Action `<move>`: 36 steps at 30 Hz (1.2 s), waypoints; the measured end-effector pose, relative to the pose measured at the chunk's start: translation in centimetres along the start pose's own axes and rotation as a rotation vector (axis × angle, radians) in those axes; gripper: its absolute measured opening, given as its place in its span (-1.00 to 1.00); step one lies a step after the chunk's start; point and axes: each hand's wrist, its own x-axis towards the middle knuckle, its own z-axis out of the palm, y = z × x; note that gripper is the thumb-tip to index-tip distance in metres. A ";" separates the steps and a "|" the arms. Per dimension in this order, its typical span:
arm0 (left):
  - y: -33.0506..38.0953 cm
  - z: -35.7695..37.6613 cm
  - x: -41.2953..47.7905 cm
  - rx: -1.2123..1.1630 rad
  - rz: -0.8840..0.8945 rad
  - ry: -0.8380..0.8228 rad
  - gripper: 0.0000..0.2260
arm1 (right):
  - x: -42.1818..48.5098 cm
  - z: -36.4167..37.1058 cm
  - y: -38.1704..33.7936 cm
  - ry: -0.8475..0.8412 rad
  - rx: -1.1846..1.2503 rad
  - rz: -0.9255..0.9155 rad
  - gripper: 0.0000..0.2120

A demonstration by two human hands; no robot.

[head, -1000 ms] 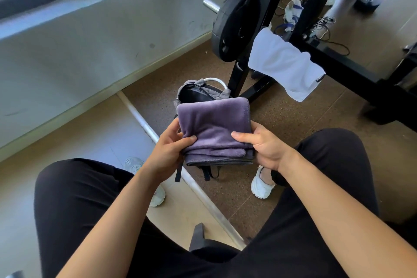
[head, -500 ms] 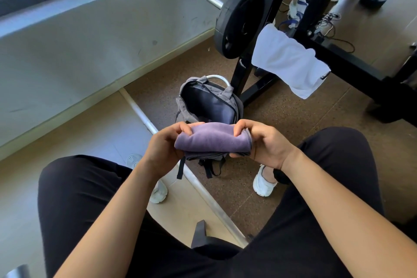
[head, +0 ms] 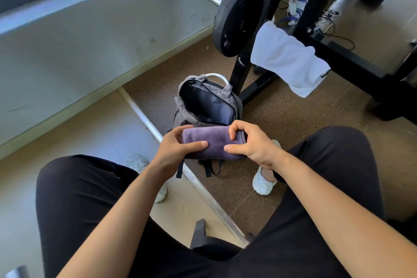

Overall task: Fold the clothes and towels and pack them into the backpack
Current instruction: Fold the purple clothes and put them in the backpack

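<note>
Mid-frame, the left hand (head: pixel 173 149) and right hand (head: pixel 252 142) grip the ends of a folded purple towel (head: pixel 214 143); just above it the grey backpack (head: pixel 207 104) gapes open on the floor; a white towel (head: pixel 288 58) drapes over the black rack (head: pixel 338 49) at upper right.

1. No readable text, labels, brands or numbers anywhere I can see.
2. Small dark tag on the white towel (head: pixel 291 57): too small to read.
</note>
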 end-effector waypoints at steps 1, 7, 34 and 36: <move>-0.1 0.1 0.0 -0.026 0.000 -0.010 -0.41 | 0.1 0.0 0.0 0.026 -0.012 -0.007 -0.76; -0.5 1.4 -0.1 0.051 0.009 0.046 -0.67 | 0.6 -0.4 0.6 0.027 -0.161 0.000 -0.78; 0.8 -5.4 25.8 1.275 0.673 -0.290 -0.48 | 16.8 -1.0 4.4 0.444 -0.212 0.341 -0.78; 0.8 -5.8 26.6 1.401 0.621 -0.327 -0.17 | 17.9 -0.3 5.5 0.453 -0.234 0.335 -0.76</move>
